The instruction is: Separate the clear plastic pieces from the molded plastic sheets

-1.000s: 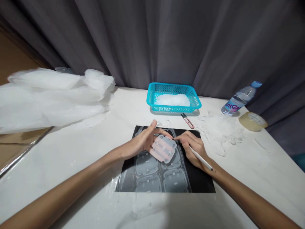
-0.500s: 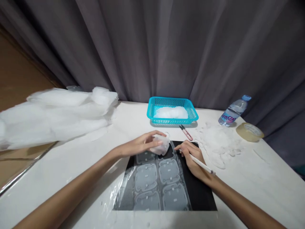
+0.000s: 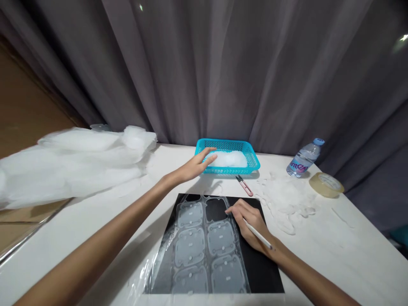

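Observation:
My left hand (image 3: pixel 193 166) reaches over the front left rim of the blue basket (image 3: pixel 255 159), fingers stretched toward the white pile of clear pieces (image 3: pixel 229 158) inside; nothing shows in its grasp. My right hand (image 3: pixel 250 223) holds a thin white pen-like tool (image 3: pixel 259 235) and presses its fingertips on a translucent sheet of several rounded pieces (image 3: pixel 204 248). The sheet lies on a black mat (image 3: pixel 266 272). One slot of the sheet, the empty slot (image 3: pixel 216 209) beside my right fingertips, shows the bare mat.
Pink thread snips (image 3: pixel 244 185) lie in front of the basket. Clear plastic scraps (image 3: pixel 283 197), a water bottle (image 3: pixel 302 159) and a tape roll (image 3: pixel 325 185) sit at the right. A heap of white plastic bags (image 3: pixel 70 163) covers the table's left side. Grey curtain behind.
My left hand lifted one clear piece off the sheet and carried it forward to the blue basket. My right hand stayed on the sheet with the tool. The view tilted upward.

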The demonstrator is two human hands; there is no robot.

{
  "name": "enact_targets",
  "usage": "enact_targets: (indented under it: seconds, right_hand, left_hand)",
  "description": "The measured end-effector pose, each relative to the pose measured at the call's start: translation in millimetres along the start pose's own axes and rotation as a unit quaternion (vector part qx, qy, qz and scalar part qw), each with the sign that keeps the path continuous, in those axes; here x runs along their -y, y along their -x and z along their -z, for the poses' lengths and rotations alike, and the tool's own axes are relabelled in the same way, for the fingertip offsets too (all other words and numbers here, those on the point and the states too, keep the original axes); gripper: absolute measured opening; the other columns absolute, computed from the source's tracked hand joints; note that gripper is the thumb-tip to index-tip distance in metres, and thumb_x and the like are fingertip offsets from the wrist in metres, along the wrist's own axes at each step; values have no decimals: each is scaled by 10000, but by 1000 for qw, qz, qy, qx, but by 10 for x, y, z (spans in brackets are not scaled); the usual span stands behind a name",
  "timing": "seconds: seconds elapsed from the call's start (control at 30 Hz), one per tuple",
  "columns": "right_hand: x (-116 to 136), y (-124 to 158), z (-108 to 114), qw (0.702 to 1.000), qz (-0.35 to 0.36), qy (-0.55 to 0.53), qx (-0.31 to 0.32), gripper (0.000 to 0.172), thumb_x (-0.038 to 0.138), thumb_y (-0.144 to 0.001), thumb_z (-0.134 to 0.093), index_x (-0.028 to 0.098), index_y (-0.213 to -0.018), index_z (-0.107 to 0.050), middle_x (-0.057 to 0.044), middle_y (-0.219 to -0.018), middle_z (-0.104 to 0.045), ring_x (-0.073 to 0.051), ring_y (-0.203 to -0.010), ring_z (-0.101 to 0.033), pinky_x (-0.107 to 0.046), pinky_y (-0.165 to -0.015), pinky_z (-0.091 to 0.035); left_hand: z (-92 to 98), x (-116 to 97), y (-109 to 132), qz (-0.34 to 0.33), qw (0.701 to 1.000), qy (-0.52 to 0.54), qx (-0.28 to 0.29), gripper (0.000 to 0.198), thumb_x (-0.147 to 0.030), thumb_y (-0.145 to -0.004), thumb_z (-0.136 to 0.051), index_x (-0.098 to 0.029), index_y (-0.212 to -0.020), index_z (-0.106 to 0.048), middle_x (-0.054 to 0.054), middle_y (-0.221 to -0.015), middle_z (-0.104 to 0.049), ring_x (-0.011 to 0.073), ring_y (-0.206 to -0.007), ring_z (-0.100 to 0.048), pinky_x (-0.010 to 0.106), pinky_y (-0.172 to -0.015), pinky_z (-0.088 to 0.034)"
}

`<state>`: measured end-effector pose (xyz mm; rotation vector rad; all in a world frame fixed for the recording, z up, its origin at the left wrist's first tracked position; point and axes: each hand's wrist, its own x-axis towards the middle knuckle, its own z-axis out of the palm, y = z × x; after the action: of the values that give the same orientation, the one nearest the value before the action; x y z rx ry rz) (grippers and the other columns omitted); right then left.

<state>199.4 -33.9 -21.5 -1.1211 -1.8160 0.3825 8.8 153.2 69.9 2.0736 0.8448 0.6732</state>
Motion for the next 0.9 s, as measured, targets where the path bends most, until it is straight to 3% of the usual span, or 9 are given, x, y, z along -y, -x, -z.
enact_targets:
  seconds: [0.17,0.27,0.43,0.57,0.73,0.9]
  right_hand:
    - [13,5,7,999,22,27,19,336,211,-1089,-394,164,-1031,-722,-68,-905,-680,-155,-817,-692,-271,-766,-553]
    - [42,8,24,1000,6,12,24,295,217,-1078,-441,167,-1010,-723,-63,-893,-677,-155,-804,-687,-274,-767,-544]
    - [70,-1,66,998,-61,-27,21,165,270,-1012,-617,190,-961,-752,-44,-872,-701,-163,-790,-693,-277,-764,-535]
    - [119,-9,32,994,-81,-45,57,179,262,-1014,-604,216,-1059,-771,-55,-948,-729,-179,-847,-705,-291,-782,-541]
    - [324,69,-122,990,-104,-63,77,182,262,-1016,-590,211,-1008,-764,-44,-894,-713,-165,-801,-698,-265,-742,-536]
    - [467,260,-152,988,-118,-51,84,181,239,-1013,-569,218,-954,-739,-32,-838,-698,-161,-756,-688,-255,-700,-525]
  left_hand:
    - [48,-16,661,-2,999,-40,13,482,-556,-1012,-520,-219,-1354,-566,121,-1484,-569,331,-1387,-503,489,-1211,-330]
    - [29,42,1105,21,995,-77,53,450,-544,-1024,-521,-252,-1366,-545,108,-1445,-590,322,-1348,-535,492,-1176,-394]
    - [-98,211,1623,16,977,-168,129,679,-597,-946,-640,-288,-1520,-448,111,-1632,-422,388,-1474,-413,567,-1215,-353]
    - [-165,285,1704,0,969,-202,140,730,-631,-972,-579,-299,-1590,-377,100,-1713,-296,392,-1554,-298,614,-1268,-230]
    - [-178,276,1686,-28,962,-215,166,844,-671,-961,-569,-261,-1642,-288,100,-1717,-278,360,-1583,-247,575,-1301,-167]
    - [-230,257,1705,-77,963,-202,159,852,-676,-945,-593,-275,-1638,-297,79,-1712,-283,333,-1585,-256,539,-1321,-103]
